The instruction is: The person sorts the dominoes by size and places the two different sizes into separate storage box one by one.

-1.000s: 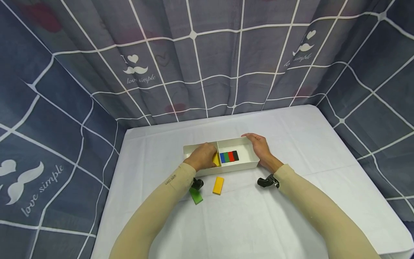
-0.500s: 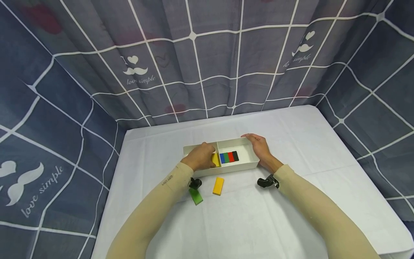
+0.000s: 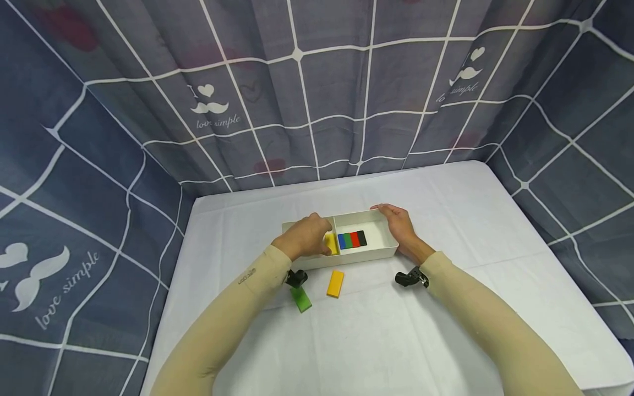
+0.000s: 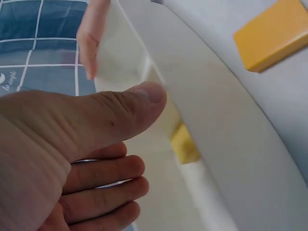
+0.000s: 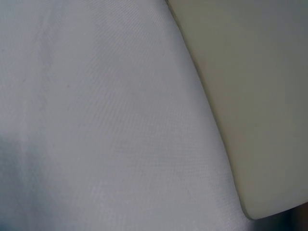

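Observation:
A white two-compartment box (image 3: 369, 254) stands on the table. My left hand (image 3: 306, 236) is over its left compartment, thumb and fingers apart with nothing between them. A yellow block (image 3: 331, 243) lies there against the divider; the left wrist view shows this yellow block (image 4: 185, 144) beyond the thumb, not touched. At the box's right end my right hand (image 3: 400, 226) holds the wall, its fingers round the far corner. The right compartment has a row of blue, green, red and black blocks (image 3: 352, 240). The right wrist view shows the box's outer wall (image 5: 260, 106) but no clear fingers.
On the white cloth (image 3: 396, 341) in front of the box lie an orange-yellow block (image 3: 335, 284) and a green block (image 3: 301, 300). The green one is partly covered by the left wrist camera (image 3: 296, 278). Grid-patterned curtains (image 3: 327, 82) surround the table.
My left hand has drawn back slightly to the left, off the yellow block, which stays by the divider. The right hand and the box stay in place.

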A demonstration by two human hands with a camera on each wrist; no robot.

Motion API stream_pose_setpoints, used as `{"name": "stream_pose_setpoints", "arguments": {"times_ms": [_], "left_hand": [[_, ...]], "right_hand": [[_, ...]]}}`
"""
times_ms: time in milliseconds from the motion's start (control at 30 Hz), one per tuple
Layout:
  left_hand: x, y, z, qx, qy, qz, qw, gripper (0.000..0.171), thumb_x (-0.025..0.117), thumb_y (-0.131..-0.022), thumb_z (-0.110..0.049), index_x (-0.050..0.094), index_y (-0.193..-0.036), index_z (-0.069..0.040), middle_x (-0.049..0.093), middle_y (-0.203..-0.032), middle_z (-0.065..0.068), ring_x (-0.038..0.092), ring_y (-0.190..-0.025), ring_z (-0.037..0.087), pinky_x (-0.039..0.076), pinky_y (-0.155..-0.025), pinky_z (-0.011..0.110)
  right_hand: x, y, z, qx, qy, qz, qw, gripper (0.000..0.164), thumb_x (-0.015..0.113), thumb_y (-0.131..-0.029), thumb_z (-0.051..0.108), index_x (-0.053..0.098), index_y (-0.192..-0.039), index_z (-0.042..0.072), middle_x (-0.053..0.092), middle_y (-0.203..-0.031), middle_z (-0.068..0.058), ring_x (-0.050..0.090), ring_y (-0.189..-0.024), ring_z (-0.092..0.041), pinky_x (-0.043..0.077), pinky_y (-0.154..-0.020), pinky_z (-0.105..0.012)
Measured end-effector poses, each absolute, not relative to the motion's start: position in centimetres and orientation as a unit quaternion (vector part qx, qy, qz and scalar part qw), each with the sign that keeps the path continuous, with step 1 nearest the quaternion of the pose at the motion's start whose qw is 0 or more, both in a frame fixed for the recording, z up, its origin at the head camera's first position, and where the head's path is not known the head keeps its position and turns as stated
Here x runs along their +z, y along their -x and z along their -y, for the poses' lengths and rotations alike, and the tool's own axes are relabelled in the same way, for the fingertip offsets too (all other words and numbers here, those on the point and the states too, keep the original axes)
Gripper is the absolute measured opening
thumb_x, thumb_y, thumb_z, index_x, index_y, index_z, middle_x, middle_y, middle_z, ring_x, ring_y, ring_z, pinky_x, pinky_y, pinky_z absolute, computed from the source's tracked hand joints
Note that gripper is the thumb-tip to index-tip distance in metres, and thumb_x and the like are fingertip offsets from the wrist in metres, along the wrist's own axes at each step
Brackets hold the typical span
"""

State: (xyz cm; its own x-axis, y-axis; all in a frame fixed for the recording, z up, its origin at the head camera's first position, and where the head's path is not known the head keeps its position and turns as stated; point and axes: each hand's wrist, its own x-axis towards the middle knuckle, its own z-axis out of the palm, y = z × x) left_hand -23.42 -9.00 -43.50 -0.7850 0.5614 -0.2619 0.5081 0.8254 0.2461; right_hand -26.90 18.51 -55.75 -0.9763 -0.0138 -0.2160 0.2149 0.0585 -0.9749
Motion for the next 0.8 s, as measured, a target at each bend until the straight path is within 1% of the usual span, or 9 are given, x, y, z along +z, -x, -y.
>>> {"name": "stream_pose_setpoints", "arguments": {"times_ms": [133, 300, 367, 533, 667, 800], "left_hand": [[-42.6, 22.9, 8.9, 0.073, -0.292, -0.94, 0.16, 0.051, 0.095, -0.088, -0.025, 0.078, -0.13, -0.004, 0.079, -0.112, 0.008, 0.066, -0.091, 0.021, 0.062, -0.086, 0.033], [-41.4, 22.1, 8.7, 0.064, -0.298, -0.938, 0.164, 0.054, 0.094, -0.089, -0.026, 0.076, -0.135, -0.004, 0.078, -0.121, 0.01, 0.068, -0.104, 0.024, 0.062, -0.093, 0.035], [-41.0, 21.7, 8.6, 0.066, -0.304, -0.936, 0.167, 0.054, 0.094, -0.089, -0.026, 0.076, -0.134, -0.003, 0.078, -0.124, 0.011, 0.069, -0.104, 0.024, 0.062, -0.094, 0.036], [-40.1, 20.9, 8.0, 0.066, -0.324, -0.928, 0.171, 0.049, 0.094, -0.089, -0.024, 0.078, -0.13, -0.002, 0.08, -0.118, 0.013, 0.07, -0.094, 0.021, 0.063, -0.091, 0.034], [-39.6, 20.2, 7.7, 0.054, -0.336, -0.924, 0.173, 0.047, 0.094, -0.089, -0.025, 0.079, -0.129, -0.004, 0.08, -0.113, 0.01, 0.068, -0.09, 0.018, 0.062, -0.09, 0.031], [-39.4, 19.3, 7.5, 0.054, -0.345, -0.92, 0.179, 0.044, 0.094, -0.089, -0.025, 0.079, -0.125, -0.005, 0.078, -0.106, 0.007, 0.068, -0.088, 0.017, 0.062, -0.087, 0.029]], "right_hand": [[-55.7, 26.9, -18.5, -0.683, -0.072, -0.722, 0.086, 0.048, 0.051, -0.115, 0.037, 0.068, -0.142, 0.002, 0.064, -0.149, -0.02, 0.062, -0.125, -0.029, 0.054, -0.099, -0.036], [-55.7, 26.9, -18.5, -0.685, -0.07, -0.72, 0.088, 0.048, 0.051, -0.115, 0.038, 0.068, -0.141, 0.002, 0.064, -0.148, -0.02, 0.063, -0.122, -0.028, 0.056, -0.097, -0.036], [-55.7, 26.9, -18.5, -0.685, -0.069, -0.72, 0.089, 0.048, 0.05, -0.116, 0.038, 0.068, -0.141, 0.002, 0.064, -0.147, -0.019, 0.063, -0.122, -0.027, 0.056, -0.096, -0.035], [-55.6, 26.9, -18.4, -0.68, -0.066, -0.725, 0.085, 0.048, 0.05, -0.116, 0.039, 0.068, -0.141, 0.002, 0.064, -0.147, -0.018, 0.063, -0.123, -0.027, 0.056, -0.096, -0.033], [-55.6, 26.9, -18.4, -0.679, -0.064, -0.726, 0.084, 0.049, 0.05, -0.116, 0.039, 0.068, -0.141, 0.002, 0.064, -0.148, -0.019, 0.063, -0.126, -0.03, 0.055, -0.099, -0.036], [-55.5, 26.8, -18.5, -0.678, -0.064, -0.727, 0.087, 0.05, 0.05, -0.115, 0.039, 0.068, -0.142, 0.002, 0.062, -0.151, -0.018, 0.061, -0.129, -0.031, 0.053, -0.102, -0.037]]}}
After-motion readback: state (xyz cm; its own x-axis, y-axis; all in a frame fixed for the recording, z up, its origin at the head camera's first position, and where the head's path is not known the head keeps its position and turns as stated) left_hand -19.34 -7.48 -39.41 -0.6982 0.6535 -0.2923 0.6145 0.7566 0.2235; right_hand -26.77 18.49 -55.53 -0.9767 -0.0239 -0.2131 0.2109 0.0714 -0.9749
